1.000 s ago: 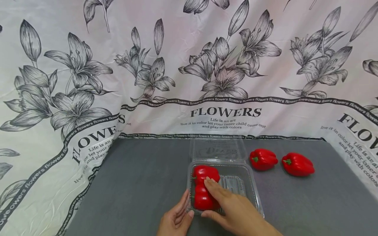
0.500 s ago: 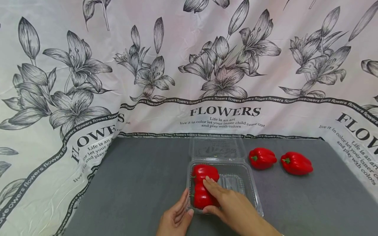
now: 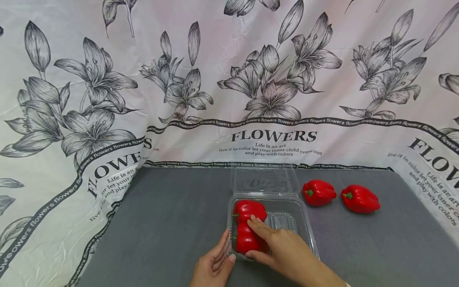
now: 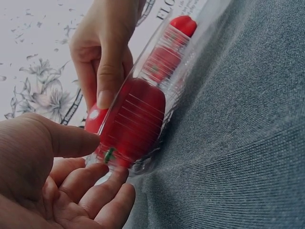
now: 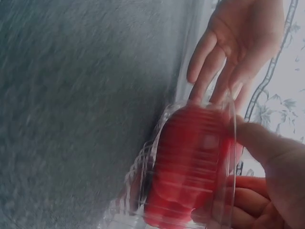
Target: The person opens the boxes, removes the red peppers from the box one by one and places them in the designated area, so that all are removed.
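Note:
A clear plastic clamshell container (image 3: 305, 223) lies on the grey table with its lid tipped back. In its left half sit a rear red bell pepper (image 3: 249, 209) and a front red bell pepper (image 3: 246, 241), side by side with stems pointing left. My right hand (image 3: 287, 253) grips the front pepper from above, fingers over its far side and thumb at its near side. My left hand (image 3: 211, 265) holds the container's near left corner, thumb at the front and fingers along the outer left wall. The left wrist view shows these fingertips against the container (image 4: 131, 124).
Two more red bell peppers, a nearer one (image 3: 319, 193) and another to its right (image 3: 360, 198), lie on the grey table (image 3: 172, 223) right of the container. The clear lid (image 3: 263, 179) extends back towards a flower-printed curtain (image 3: 201, 147).
The front pepper has shifted very slightly right with my right hand on it. My left hand has stayed at the container's corner.

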The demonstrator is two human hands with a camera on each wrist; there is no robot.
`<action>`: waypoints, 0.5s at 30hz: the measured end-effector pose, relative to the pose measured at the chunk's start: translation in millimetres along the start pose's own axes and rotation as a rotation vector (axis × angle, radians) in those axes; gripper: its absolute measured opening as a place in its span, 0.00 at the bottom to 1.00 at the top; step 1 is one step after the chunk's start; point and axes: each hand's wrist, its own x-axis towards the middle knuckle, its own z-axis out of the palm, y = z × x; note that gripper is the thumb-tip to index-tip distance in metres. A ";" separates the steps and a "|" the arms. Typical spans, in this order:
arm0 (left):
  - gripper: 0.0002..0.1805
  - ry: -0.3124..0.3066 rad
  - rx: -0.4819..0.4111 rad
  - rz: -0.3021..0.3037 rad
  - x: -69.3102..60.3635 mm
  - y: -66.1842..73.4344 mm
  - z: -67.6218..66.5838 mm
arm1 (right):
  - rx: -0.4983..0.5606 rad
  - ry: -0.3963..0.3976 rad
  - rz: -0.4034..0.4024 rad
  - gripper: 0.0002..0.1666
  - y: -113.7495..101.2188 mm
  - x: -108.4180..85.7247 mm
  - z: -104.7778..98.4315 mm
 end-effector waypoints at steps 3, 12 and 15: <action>0.35 -0.009 -0.002 0.000 0.3 -0.5 -0.6 | 0.018 0.005 -0.006 0.47 1.4 -0.6 -0.6; 0.36 -0.019 -0.019 -0.003 1.9 -0.3 -0.7 | 0.041 0.017 -0.014 0.44 2.5 0.1 -2.0; 0.36 -0.014 -0.023 -0.005 2.2 0.3 -0.2 | 0.052 0.011 -0.011 0.43 2.6 0.9 -3.1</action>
